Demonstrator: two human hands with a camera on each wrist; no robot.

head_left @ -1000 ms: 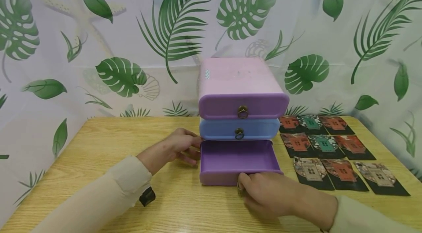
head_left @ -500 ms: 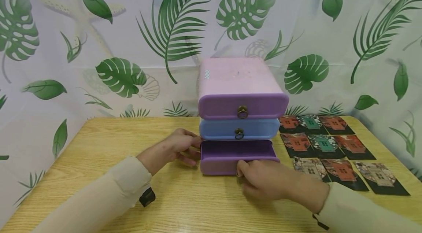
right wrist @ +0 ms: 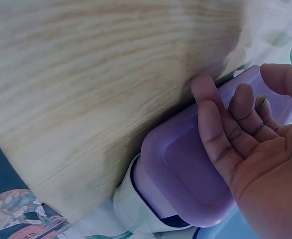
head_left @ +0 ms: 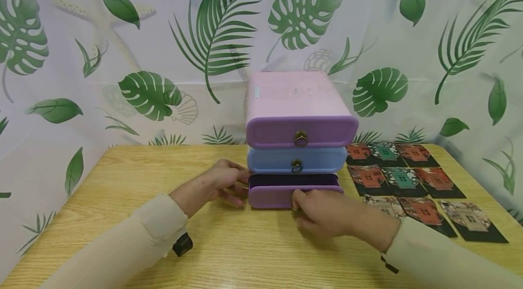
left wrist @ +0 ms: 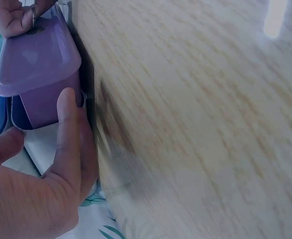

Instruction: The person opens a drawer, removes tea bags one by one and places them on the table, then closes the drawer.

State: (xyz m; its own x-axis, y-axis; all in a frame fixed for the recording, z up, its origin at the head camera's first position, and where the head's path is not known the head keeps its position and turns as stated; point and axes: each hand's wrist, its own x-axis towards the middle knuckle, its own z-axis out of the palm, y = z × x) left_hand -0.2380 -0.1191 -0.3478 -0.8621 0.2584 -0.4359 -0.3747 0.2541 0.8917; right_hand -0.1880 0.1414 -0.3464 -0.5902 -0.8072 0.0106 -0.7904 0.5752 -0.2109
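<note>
A small chest of drawers point(head_left: 292, 91) with a pink top stands on the table. Its purple bottom drawer point(head_left: 269, 197) is pulled partway out; the dark strip of its inside shows above the front. My right hand point(head_left: 327, 212) pinches the ring pull point(left wrist: 34, 17) on that drawer between thumb and index finger, the other fingers partly curled. At the chest's left side rests my left hand point(head_left: 224, 182), fingers spread and relaxed; in the left wrist view its thumb and fingers lie along the casing beside the drawer. The purple top drawer point(head_left: 269, 132) and blue middle drawer point(head_left: 269, 160) are closed.
Several dark packets point(head_left: 404, 177) with red, green and beige prints lie in rows to the right of the chest, partly behind my right forearm. A leaf-printed cloth point(head_left: 143, 43) hangs behind the wooden table point(head_left: 229, 257).
The bottom drawer has slid back into the chest, from well out to partway out. My right hand has moved away from me with its ring pull. My left hand has stayed in place.
</note>
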